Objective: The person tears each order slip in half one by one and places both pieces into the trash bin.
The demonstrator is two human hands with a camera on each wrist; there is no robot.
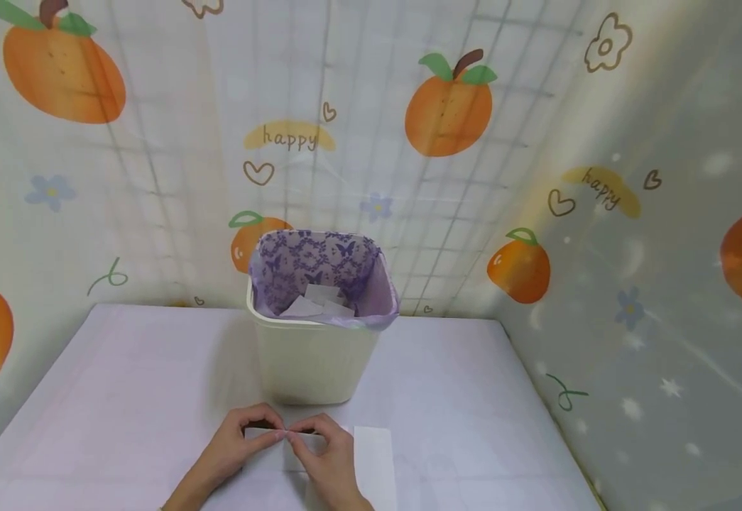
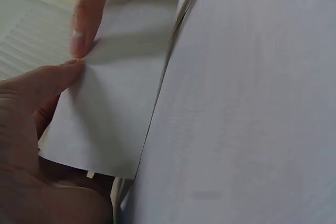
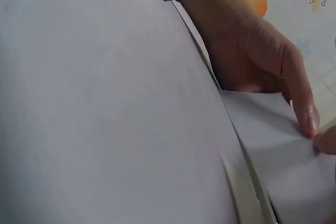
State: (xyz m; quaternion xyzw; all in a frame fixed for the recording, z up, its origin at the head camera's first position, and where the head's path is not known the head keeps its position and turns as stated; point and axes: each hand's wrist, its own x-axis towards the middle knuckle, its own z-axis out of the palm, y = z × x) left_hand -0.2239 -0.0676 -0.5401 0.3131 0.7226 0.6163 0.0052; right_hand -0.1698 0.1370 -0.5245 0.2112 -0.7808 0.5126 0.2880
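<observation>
Both hands hold a rectangular piece of white paper [image 2: 126, 93] by its upper edge, in front of the bin. My left hand [image 1: 233, 443] pinches that edge between thumb and fingers. Opposite it, my right hand [image 1: 332, 458] pinches the same edge, and the two thumbs meet near the middle of the paper. Their fingertips lie mostly behind the sheet in the left wrist view. A second white sheet [image 1: 374, 461] lies on the table just right of my right hand, partly covered by it.
A cream bin [image 1: 316, 362] stands on the white table [image 1: 460, 404] right beyond the hands. It has a purple butterfly-print liner [image 1: 371, 284] and several white paper pieces [image 1: 319, 305] inside. Curtains printed with oranges [image 1: 449, 113] hang behind and at the sides.
</observation>
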